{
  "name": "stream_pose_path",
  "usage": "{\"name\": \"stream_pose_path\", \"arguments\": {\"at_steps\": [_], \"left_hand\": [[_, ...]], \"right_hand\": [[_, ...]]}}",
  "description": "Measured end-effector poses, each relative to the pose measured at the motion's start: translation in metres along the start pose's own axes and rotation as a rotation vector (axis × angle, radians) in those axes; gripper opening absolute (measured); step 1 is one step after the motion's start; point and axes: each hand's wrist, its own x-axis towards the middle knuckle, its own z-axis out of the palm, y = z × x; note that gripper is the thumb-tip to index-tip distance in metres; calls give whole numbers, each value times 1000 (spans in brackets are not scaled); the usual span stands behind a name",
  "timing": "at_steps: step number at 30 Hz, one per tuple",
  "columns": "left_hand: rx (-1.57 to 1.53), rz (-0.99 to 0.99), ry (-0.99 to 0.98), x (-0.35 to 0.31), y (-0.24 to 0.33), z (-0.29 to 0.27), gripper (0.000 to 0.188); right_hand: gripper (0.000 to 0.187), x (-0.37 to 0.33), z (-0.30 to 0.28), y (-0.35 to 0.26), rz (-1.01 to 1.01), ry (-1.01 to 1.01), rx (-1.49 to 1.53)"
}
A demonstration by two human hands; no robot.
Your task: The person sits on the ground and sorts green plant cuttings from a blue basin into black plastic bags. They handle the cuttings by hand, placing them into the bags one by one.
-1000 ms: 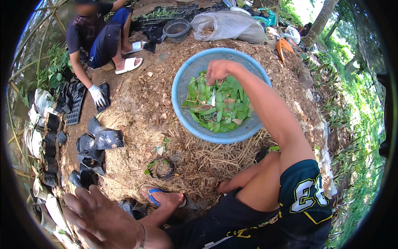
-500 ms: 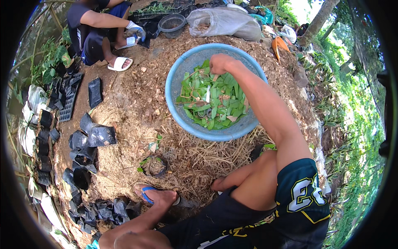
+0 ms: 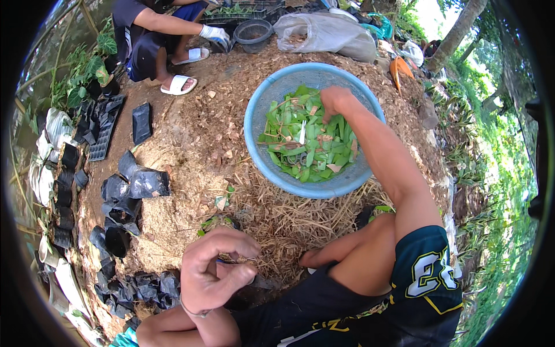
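A round blue basin (image 3: 258,168) stands on the ground ahead of me, holding a heap of cut green leaves (image 3: 312,151) mixed with some brown ones. A slim pale item (image 3: 302,133) lies on the leaves; its kind is unclear. Over the basin's right part, my right hand (image 3: 338,104) points down into the leaves with its fingers bent together; whatever is in them is hidden. My left hand (image 3: 217,269) is raised above my lap, fingers curved and thumb apart, with nothing between them. A small potted plant (image 3: 214,223) beyond it is partly covered by the hand.
Black plastic bags (image 3: 147,183) lie at the left, beside a black seedling tray (image 3: 105,139). Another person's gloved hand (image 3: 216,36) is near a dark bucket (image 3: 253,34) at the back. A whitish sack (image 3: 326,36) lies behind the basin. Straw (image 3: 289,211) covers the ground before me.
My left hand has come up into view from below. My right hand has shifted slightly right and down over the leaves. The view has swung a little to the left.
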Motion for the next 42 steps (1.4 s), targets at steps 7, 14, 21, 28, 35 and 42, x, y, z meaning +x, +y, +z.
{"name": "stream_pose_path", "arguments": {"at_steps": [7,14,21,28,35,42], "left_hand": [[-16,-155,137,7,-39,2,15],[18,-323,205,14,-71,-10,11],[-34,-302,414,18,-98,-14,16],[-79,-275,495,17,-120,-14,40],[-181,-211,578,13,-125,-10,38],[-169,-256,685,3,-130,-16,14]], "right_hand": [[45,6,8,4,-42,52,-13],[25,-5,-46,-2,-141,287,83],[23,-54,-106,-53,-576,108,784],[24,-107,-111,-135,-913,-130,793],[23,-136,-96,-190,-1056,-225,692],[29,-150,-74,-222,-1063,-242,712]]}}
